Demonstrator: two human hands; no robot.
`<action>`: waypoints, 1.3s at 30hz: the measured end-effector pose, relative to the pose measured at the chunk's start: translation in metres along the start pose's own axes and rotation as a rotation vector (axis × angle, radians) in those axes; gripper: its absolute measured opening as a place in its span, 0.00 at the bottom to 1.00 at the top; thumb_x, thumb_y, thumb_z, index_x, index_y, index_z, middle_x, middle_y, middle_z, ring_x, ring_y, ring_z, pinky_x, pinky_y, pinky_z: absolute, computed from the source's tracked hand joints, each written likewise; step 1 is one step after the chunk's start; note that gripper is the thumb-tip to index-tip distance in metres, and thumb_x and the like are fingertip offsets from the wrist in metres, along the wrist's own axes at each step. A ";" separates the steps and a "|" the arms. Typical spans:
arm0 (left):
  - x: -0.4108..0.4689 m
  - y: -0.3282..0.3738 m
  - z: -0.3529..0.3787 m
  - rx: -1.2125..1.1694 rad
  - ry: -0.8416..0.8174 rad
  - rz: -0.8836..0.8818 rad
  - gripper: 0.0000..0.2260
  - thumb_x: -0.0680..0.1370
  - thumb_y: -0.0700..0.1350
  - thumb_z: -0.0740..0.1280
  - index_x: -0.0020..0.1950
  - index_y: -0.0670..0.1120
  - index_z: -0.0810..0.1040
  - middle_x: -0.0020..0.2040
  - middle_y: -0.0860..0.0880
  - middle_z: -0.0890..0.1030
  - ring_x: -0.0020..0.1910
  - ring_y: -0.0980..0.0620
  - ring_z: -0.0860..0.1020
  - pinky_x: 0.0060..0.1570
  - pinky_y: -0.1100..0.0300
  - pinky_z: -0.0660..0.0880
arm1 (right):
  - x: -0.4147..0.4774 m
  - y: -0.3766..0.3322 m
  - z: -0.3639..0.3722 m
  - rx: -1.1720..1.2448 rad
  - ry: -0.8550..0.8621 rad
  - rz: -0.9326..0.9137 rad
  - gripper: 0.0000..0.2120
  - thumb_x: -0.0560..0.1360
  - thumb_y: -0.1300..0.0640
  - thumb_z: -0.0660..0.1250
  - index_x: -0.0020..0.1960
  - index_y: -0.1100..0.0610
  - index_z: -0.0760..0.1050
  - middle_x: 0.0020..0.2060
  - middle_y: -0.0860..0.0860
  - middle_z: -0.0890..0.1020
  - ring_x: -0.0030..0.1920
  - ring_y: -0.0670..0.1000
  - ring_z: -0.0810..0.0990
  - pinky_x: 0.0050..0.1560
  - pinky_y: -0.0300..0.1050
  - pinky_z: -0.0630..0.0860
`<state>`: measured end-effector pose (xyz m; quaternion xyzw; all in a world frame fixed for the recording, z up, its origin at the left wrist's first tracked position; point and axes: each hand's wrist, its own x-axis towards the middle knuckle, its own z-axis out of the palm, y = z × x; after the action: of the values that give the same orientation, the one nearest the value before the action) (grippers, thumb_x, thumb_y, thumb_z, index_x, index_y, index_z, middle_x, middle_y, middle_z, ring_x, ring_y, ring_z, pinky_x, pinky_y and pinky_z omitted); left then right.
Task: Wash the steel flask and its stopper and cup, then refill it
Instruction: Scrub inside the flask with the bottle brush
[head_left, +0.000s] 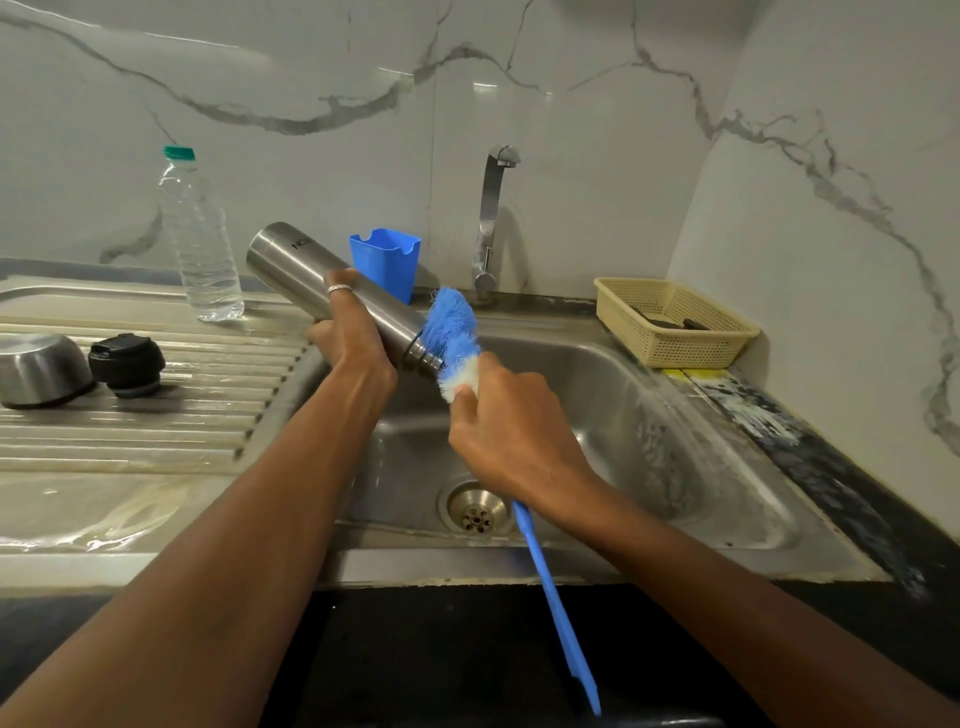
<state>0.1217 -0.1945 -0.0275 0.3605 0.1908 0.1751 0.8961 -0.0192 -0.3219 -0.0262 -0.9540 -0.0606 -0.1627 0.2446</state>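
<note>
- Steel flask (306, 267): above the sink's (649, 415) left rim, tilted, base up and away, open mouth down toward the sink. The left hand (348, 335) grips its middle; there is a ring on one finger.
- Bottle brush (451, 327): over the sink, blue and white bristles touching the flask's neck. The right hand (501, 421) grips it just below the bristles; the blue handle runs out past the sink's near rim.
- Steel cup (39, 370): upside down, well left of the sink on the drainboard (156, 431).
- Black stopper (127, 364): left of the sink, just beside the cup.
- Plastic water bottle (200, 234): upright, behind and left of the sink.
- Blue holder (387, 260): behind the sink.
- Tap (491, 218): behind the sink.
- Cream basket (670, 332): at the sink's far right corner.
</note>
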 end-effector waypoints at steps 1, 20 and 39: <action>0.000 0.000 0.000 -0.009 0.005 0.005 0.27 0.73 0.55 0.72 0.66 0.40 0.74 0.46 0.46 0.82 0.37 0.49 0.83 0.29 0.60 0.78 | 0.005 0.000 0.000 -0.005 -0.002 0.010 0.12 0.81 0.53 0.58 0.59 0.60 0.71 0.48 0.59 0.81 0.48 0.62 0.80 0.43 0.48 0.71; 0.011 -0.001 -0.002 0.002 -0.117 -0.051 0.20 0.76 0.58 0.72 0.56 0.44 0.78 0.49 0.44 0.86 0.43 0.45 0.87 0.46 0.45 0.85 | -0.001 0.001 -0.005 0.031 0.031 -0.071 0.09 0.82 0.53 0.58 0.56 0.57 0.71 0.38 0.51 0.78 0.39 0.54 0.78 0.32 0.44 0.64; 0.023 -0.002 -0.005 -0.089 -0.427 -0.214 0.32 0.75 0.63 0.72 0.69 0.43 0.76 0.63 0.38 0.82 0.60 0.37 0.82 0.59 0.35 0.78 | 0.015 0.020 -0.020 0.020 0.006 -0.076 0.10 0.82 0.52 0.60 0.57 0.57 0.73 0.40 0.52 0.80 0.38 0.53 0.79 0.37 0.49 0.75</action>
<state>0.1394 -0.1828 -0.0369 0.3273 0.0264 0.0075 0.9445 -0.0069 -0.3485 -0.0133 -0.9480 -0.0978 -0.1740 0.2480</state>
